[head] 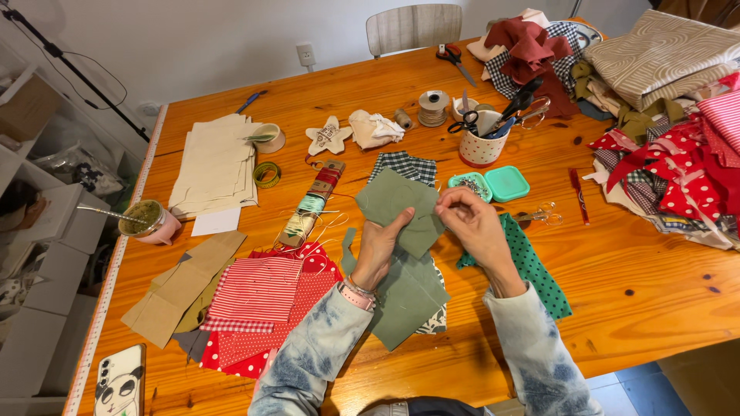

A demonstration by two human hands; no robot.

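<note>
- Green felt piece (397, 206), sage-coloured, is held up just above a wooden table (647, 270), centre of view.
- Left hand (378, 250) grips the felt from below; thumb is pressed onto its front, fingers are behind it, so it's pinched.
- Right hand (478, 223) is at the felt's upper right edge w/ thumb and forefinger pressed together, pinching something too small to tell; prob. a needle or pin, can't confirm.
- More cut green felt (408, 296) lies flat under the wrists, on top of checked fabric.
- Left of the hands: red striped fabric (254, 289) stacked on red dotted cloth, brown paper shapes (181, 289), a stack of cream paper patterns (216, 166).
- Thread spool card (308, 208) w/ loose thread trailing sits just beside the felt, on its left.
- Right of the hands: green dotted fabric (532, 266), an open teal pin tin (489, 185), small scissors (539, 216), a red pen.
- Farther back: a dotted mug of scissors and tools (482, 142), a fabric star (329, 136), a twine spool.
- Big fabric heap (671, 115) fills the far right.
- Progress, judging by layout: cutting looks mostly done, since many pieces lie ready. Joining looks early; no stitch line shows on the held felt, and the other cut pieces remain separate.
</note>
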